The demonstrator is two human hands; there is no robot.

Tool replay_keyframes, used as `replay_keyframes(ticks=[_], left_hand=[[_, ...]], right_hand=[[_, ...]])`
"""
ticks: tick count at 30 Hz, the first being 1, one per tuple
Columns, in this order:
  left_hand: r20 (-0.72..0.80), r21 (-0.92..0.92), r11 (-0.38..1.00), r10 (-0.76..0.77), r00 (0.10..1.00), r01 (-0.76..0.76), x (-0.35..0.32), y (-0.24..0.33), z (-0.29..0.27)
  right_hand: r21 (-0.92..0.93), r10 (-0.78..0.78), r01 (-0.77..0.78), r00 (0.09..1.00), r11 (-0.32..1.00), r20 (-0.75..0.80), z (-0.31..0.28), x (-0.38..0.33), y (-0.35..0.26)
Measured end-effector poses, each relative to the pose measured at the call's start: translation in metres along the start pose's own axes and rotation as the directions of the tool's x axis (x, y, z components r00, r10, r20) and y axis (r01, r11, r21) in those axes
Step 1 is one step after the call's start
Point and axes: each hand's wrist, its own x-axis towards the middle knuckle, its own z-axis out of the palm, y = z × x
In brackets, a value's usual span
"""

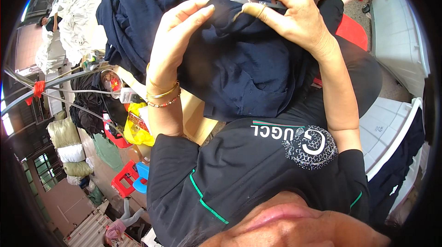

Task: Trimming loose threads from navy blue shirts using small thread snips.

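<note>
White cloth [83,21] lies heaped beyond; the left grip [177,30] pinches navy fabric [248,72], the right grip [299,17] clasps metal snips [272,3].

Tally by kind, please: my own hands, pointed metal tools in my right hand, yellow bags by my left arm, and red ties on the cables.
Hands: 2, left hand and right hand
Pointed metal tool: 1
Yellow bag: 1
Red tie: 1
Total: 5
</note>
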Motion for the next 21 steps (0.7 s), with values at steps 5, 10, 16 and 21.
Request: replay_keyframes(ticks=[5, 10, 16, 21], left_hand=[[-0.004, -0.02, 1.0, -0.007, 1.0, 0.006, -0.005, -0.004, 0.001], [0.029, -0.009, 1.0, -0.015, 0.999, 0.015, -0.005, 0.003, 0.009], [0.137, -0.04, 0.995, -0.08, 0.987, 0.086, 0.002, 0.009, 0.007], [0.27, 0.71, 0.675, 0.0, 0.963, -0.199, 0.012, 0.055, -0.016]], right_hand=[[-0.228, 0.6, -0.555, 0.75, 0.8, 0.279, -0.002, 0.027, -0.048], [-0.103, 0.556, -0.551, 0.782, 0.828, 0.284, -0.002, 0.005, -0.038], [-0.073, 0.571, -0.577, 0.769, 0.814, 0.288, -0.008, -0.009, -0.026], [0.163, 0.81, -0.817, 0.573, 0.553, 0.121, -0.031, 0.023, -0.065]])
